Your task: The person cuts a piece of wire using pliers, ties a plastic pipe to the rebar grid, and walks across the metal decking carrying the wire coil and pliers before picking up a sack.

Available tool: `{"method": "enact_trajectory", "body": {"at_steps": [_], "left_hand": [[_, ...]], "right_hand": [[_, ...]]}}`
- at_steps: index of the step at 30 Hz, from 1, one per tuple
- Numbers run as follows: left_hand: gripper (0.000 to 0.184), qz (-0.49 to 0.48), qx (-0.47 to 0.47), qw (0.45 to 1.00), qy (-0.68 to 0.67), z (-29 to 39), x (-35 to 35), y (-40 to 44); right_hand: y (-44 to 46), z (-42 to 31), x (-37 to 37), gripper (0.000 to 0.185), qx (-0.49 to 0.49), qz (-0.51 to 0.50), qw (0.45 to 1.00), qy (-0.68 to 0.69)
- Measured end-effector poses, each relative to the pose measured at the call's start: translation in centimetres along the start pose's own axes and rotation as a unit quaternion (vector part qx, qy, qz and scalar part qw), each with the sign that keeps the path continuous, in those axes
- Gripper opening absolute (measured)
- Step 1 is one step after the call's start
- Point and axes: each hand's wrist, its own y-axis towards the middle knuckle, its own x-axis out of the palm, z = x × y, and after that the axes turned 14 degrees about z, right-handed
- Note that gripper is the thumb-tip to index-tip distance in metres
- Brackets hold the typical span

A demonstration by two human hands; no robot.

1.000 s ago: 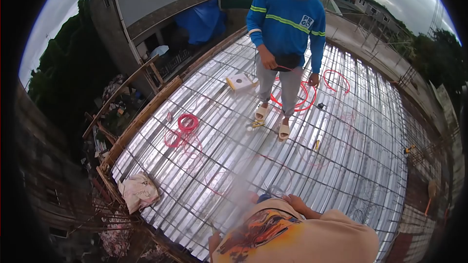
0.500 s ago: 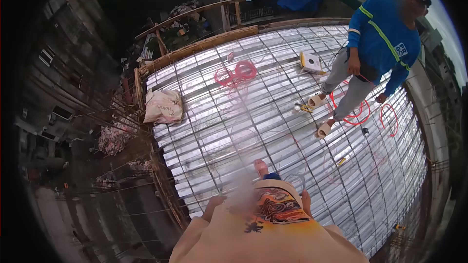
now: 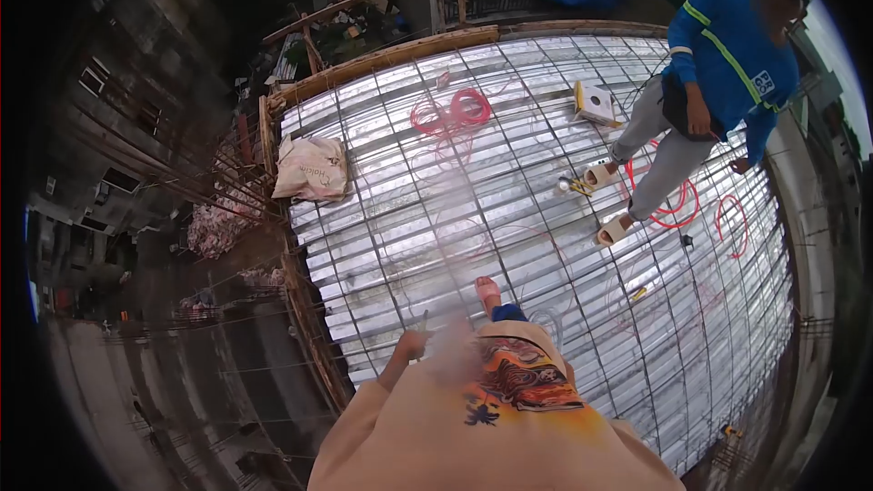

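Observation:
My left hand [image 3: 413,343] is at the left of my tan shirt, over the metal decking [image 3: 400,250]; a small thin object sticks up from it, too small to name, and its fingers look closed. A blurry smear covers the area beside it. Only a sliver of skin shows at the right side of my shirt, so my right hand is hidden. My bare foot [image 3: 488,293] stands on the decking in front of me. Steel bars cross the decking in a grid.
A person in a blue shirt [image 3: 732,45] stands at the upper right by red tubing [image 3: 680,209] and a white box [image 3: 596,104]. Pink coils [image 3: 469,107] and a sack [image 3: 311,169] lie farther left. Timber [image 3: 391,56] edges the deck, which drops off at left.
The view has swung left and down, so the person and coils appear farther right. My left hand has come forward into clearer view; my right hand has gone behind my shirt.

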Motion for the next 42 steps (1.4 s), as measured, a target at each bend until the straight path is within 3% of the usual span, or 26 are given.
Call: {"method": "enact_trajectory", "body": {"at_steps": [1, 2, 3, 9, 12, 15, 17, 18, 19, 25, 28, 31, 34, 40, 42], "left_hand": [[0.032, -0.009, -0.088, 0.994, -0.062, 0.2, -0.1, 0.1], [0.037, -0.022, -0.243, 0.958, -0.152, 3.8, -2.5, 0.5], [0.049, -0.001, -0.395, 0.889, -0.231, 8.8, -6.0, 0.8], [0.046, 0.031, -0.377, 0.898, -0.226, 7.1, -4.7, 0.5], [0.044, 0.016, -0.412, 0.878, -0.245, 6.9, -4.1, 0.0], [0.032, -0.014, -0.449, 0.876, -0.175, 4.2, -1.5, -0.1], [0.036, -0.012, -0.141, 0.989, -0.038, 1.2, 0.5, -2.1], [0.041, -0.011, 0.031, 0.999, 0.032, 0.5, 1.0, -2.0], [0.054, -0.044, -0.055, 0.997, -0.010, 1.2, 0.6, -1.9], [0.043, -0.093, -0.314, 0.942, -0.075, 6.0, -2.6, -0.2], [0.037, -0.073, -0.193, 0.976, -0.066, 3.9, -1.4, 0.3], [0.040, -0.036, -0.255, 0.962, -0.090, 7.0, -3.6, 0.4], [0.042, 0.002, -0.390, 0.903, -0.183, 10.6, -5.8, 0.6], [0.052, -0.032, -0.384, 0.909, -0.160, 9.9, -5.4, 0.9], [0.045, -0.010, -0.389, 0.903, -0.182, 9.0, -4.6, 1.0]], "right_hand": [[-0.4, -0.2, -0.2, 0.050, 0.000, -0.002, 1.000, -0.008], [-0.5, -0.1, -0.3, 0.050, 0.000, -0.004, 1.000, -0.014], [-0.3, 0.0, -0.4, 0.050, -0.001, -0.007, 1.000, -0.018], [-0.3, 1.0, -1.0, 0.050, -0.003, -0.035, 0.998, -0.046], [-0.1, 1.2, -1.5, 0.049, -0.003, -0.036, 0.998, -0.057], [-0.1, 1.1, -1.7, 0.049, -0.006, -0.045, 0.997, -0.068], [-0.3, 1.0, -1.9, 0.049, -0.009, -0.049, 0.996, -0.076], [-0.3, 0.8, -2.1, 0.049, -0.009, -0.051, 0.996, -0.080], [-0.2, 0.7, -2.1, 0.049, -0.010, -0.049, 0.995, -0.083], [-0.5, 0.5, -2.4, 0.049, -0.008, -0.052, 0.994, -0.095], [-0.6, 0.2, -2.4, 0.049, -0.009, -0.054, 0.993, -0.101], [-0.7, 0.3, -2.6, 0.049, -0.009, -0.053, 0.993, -0.103], [-0.6, -0.2, -2.5, 0.049, -0.010, -0.062, 0.992, -0.109], [-0.7, -0.5, -2.3, 0.049, -0.017, -0.057, 0.992, -0.107], [-0.4, -0.5, -2.0, 0.048, -0.012, -0.052, 0.993, -0.103]]}}
